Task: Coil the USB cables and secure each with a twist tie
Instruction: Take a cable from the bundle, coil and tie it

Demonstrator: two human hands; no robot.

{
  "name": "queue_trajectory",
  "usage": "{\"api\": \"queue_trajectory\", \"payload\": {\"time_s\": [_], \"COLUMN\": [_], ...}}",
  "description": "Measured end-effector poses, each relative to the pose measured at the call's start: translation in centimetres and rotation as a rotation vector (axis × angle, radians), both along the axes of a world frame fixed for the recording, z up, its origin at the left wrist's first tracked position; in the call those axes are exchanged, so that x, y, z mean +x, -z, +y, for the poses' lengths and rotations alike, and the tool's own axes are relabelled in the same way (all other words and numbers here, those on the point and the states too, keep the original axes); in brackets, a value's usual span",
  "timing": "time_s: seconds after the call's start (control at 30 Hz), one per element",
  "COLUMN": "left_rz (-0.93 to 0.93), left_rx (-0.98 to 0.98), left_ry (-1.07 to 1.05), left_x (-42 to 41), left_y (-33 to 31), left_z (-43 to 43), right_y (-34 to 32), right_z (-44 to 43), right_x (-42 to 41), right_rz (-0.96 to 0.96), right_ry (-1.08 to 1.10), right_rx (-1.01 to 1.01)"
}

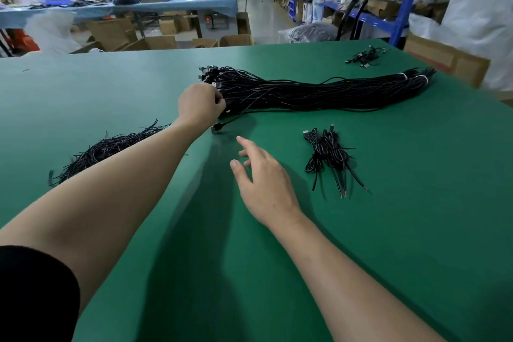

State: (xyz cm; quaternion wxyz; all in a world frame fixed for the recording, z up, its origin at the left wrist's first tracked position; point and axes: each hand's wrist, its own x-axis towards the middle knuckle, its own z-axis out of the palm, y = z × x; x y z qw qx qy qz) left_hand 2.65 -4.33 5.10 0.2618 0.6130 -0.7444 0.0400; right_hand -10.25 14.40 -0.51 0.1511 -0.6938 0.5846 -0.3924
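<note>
right hand [266, 183] fingers spread | left hand [198, 105] fingers pinch cable bundle [319, 91] | twist ties [111, 147] alongside

left hand [201, 108] outstretched and curled; right hand [263, 178] nearer, loosely spread

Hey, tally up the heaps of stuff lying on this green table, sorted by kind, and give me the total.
Big bundle of uncoiled cables: 1
Pile of twist ties: 1
Small cable clusters: 2 (near cluster, far cluster)
Total: 4
</note>
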Motion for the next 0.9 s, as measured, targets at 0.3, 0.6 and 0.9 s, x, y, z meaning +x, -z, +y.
{"api": "queue_trajectory", "payload": {"time_s": [0.3, 0.6, 0.9], "left_rz": [-0.111, 0.417, 0.772], "left_rx": [-0.125, -0.033, 0.158], "left_ry": [0.002, -0.145, -0.011], "left_x": [2.9, 5.9, 4.6], "left_y": [-2.8, -1.5, -0.9], "left_z": [0.0, 0.8, 7.6], "right_y": [0.3, 0.3, 0.4], "right_z": [-0.2, -0.3, -0.5], "right_x": [0.0, -0.1, -0.2], "right_rz": [-0.010, -0.035, -0.121], "right_ry": [0.010, 0.008, 0.016], "right_rx": [0.013, 0.002, 0.025]}}
